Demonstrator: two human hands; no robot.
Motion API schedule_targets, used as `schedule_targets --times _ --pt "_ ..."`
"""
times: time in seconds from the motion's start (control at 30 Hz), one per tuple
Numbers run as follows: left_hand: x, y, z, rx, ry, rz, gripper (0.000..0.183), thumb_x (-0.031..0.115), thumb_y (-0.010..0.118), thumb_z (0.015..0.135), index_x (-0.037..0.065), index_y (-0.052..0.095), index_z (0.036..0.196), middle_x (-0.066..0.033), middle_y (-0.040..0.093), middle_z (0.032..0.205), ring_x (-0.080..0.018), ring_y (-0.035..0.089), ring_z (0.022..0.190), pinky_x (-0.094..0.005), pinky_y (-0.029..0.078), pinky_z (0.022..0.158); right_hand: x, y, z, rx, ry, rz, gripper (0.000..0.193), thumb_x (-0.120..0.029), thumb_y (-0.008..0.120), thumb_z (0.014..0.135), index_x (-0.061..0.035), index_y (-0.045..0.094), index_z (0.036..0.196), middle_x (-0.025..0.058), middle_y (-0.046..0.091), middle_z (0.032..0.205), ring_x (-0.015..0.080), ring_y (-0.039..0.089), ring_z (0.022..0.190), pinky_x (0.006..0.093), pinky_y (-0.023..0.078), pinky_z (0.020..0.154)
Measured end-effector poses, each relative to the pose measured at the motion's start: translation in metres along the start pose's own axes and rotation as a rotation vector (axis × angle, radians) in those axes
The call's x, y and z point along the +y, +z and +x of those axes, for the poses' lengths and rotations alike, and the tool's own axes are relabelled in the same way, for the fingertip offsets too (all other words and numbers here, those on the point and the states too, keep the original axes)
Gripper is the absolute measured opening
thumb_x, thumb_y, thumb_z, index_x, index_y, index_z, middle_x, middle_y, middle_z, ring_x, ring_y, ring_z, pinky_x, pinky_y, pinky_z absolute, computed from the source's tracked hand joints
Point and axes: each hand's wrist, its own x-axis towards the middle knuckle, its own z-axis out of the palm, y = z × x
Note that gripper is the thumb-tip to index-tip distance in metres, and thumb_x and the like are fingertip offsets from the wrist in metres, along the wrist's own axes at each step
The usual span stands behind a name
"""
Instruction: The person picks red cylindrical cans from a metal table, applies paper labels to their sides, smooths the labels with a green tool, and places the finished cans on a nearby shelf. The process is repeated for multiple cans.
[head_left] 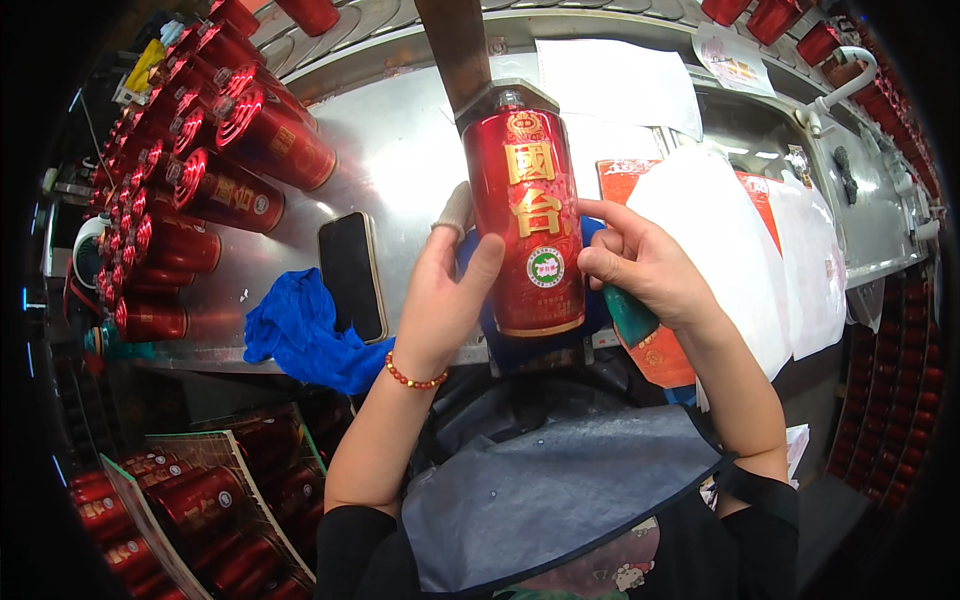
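A red bottle [525,220] with gold characters, a round green-and-white label and a gold base rim lies in front of me, its neck toward a metal stop [545,97]. Under it shows a blue pad [495,335]. My left hand [445,285] grips the bottle's left side, thumb on the front, a pale cover on one finger. A bead bracelet circles that wrist. Against the right side rests the index finger of my right hand [645,262], its thumb close by. A teal object [630,318], kind unclear, sits within that hand's curled fingers, partly hidden.
Several red bottles [275,140] crowd the left of the metal bench [375,110]. Nearer lie a phone [352,275] and a blue cloth [305,330]. White sheets [690,240] cover red card [655,358] on the right. A sink with a white tap [840,85] stands beyond; crates of bottles [200,500] sit lower left.
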Motion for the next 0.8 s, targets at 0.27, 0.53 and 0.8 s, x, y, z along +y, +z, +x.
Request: schedule_targets --times 0.27,0.53,0.8 --pt "-0.005 0.002 -0.011 -0.043 -0.021 -0.087 0.071 0.033 0.060 0.103 -0.005 0.028 0.154 -0.0159 0.041 0.153 -0.0221 0.043 0.140 -0.0361 0.036 0.116 0.012 -0.002 -0.005 -0.061 -0.008 -0.008 0.060 -0.025 0.074 0.095 0.0032 0.050 0.142 -0.0013 0.061 0.075 0.0054 0.059 0.071 0.0207 0.046 0.067" --pt "-0.015 -0.005 -0.011 -0.082 0.030 -0.076 0.085 0.041 0.065 0.099 -0.004 0.022 0.157 -0.0168 0.034 0.159 -0.0237 0.035 0.146 -0.0377 0.030 0.119 0.000 -0.048 0.002 0.206 -0.074 0.049 0.051 -0.043 0.047 0.108 0.0001 0.061 0.131 -0.0034 0.059 0.076 0.0043 0.058 0.070 0.0206 0.051 0.068" --pt "-0.014 -0.002 -0.011 -0.078 -0.007 -0.138 0.074 0.034 0.060 0.103 -0.002 0.026 0.157 -0.0132 0.041 0.154 -0.0207 0.042 0.140 -0.0360 0.036 0.115 0.006 -0.011 -0.009 -0.096 0.030 -0.098 0.059 -0.025 0.075 0.093 -0.0003 0.051 0.141 -0.0014 0.063 0.075 0.0056 0.061 0.071 0.0200 0.047 0.065"
